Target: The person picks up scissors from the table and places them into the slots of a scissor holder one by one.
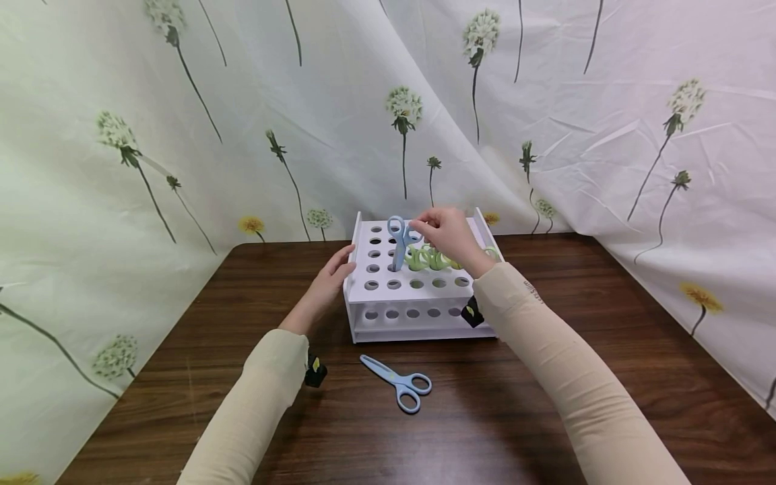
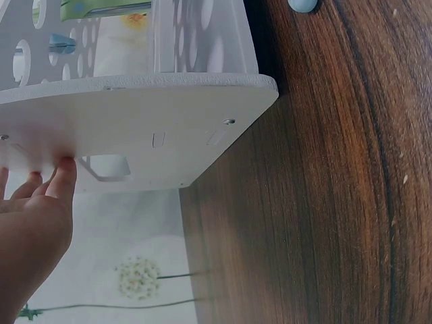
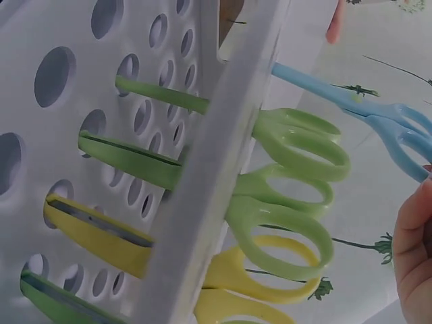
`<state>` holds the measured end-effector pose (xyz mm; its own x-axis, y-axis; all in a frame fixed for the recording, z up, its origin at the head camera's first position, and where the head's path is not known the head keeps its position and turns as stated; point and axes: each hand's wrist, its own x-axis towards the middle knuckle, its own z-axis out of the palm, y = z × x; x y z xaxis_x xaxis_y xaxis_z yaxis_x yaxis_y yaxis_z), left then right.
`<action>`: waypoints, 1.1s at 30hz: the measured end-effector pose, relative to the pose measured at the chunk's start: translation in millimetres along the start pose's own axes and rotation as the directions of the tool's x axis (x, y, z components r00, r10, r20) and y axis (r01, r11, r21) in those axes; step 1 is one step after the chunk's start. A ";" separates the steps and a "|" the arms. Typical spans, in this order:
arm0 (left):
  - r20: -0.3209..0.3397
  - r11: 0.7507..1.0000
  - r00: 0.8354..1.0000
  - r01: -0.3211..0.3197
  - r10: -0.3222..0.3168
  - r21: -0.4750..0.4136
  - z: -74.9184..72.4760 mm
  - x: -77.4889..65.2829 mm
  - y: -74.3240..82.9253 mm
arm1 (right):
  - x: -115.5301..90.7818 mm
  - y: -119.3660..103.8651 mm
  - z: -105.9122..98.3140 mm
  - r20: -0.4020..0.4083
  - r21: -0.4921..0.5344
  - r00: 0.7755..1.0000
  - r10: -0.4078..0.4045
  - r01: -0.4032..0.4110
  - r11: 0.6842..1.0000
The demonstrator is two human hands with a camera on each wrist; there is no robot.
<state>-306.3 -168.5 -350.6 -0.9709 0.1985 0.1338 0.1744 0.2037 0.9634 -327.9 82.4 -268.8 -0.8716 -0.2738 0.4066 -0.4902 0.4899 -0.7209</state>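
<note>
My right hand [image 1: 448, 236] pinches one handle loop of a pair of light blue scissors [image 1: 398, 250] above the white rack [image 1: 403, 295]. The blades point down, with their tip at a hole in the rack's top board. In the right wrist view, green scissors [image 3: 300, 145] and yellow scissors [image 3: 260, 266] stand in a row beside them, blades through the holes. My left hand [image 1: 327, 283] rests its extended fingertips against the rack's left side panel [image 2: 135, 128]. A second pair of light blue scissors [image 1: 397, 379] lies on the table before the rack.
The rack has two levels of round holes, and its raised side panels flank the top board. It stands near the back of the dark wooden table [image 1: 254, 296]. A white cloth [image 1: 351, 114] with dandelion prints hangs behind and at both sides.
</note>
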 end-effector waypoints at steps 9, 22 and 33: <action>0.004 1.000 1.000 0.009 -0.009 -0.006 -0.7 0.9 -1.2 | 0.3 5.3 6.8 0.020 -0.011 0.999 0.031 -0.031 0.999; 0.026 0.999 0.999 0.044 -0.044 -0.026 2.5 -9.1 17.5 | -0.9 6.8 15.1 0.038 -0.020 0.998 0.050 -0.049 0.999; 0.024 0.998 0.998 0.057 -0.056 -0.035 0.6 -3.8 9.4 | -1.5 10.8 21.4 0.068 -0.016 0.995 0.078 -0.077 0.997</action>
<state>-300.8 -166.7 -342.2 -0.9749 0.2098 0.0740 0.1132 0.1814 0.9769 -331.9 70.3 -289.2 -0.9052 -0.2902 0.3104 -0.4216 0.5224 -0.7412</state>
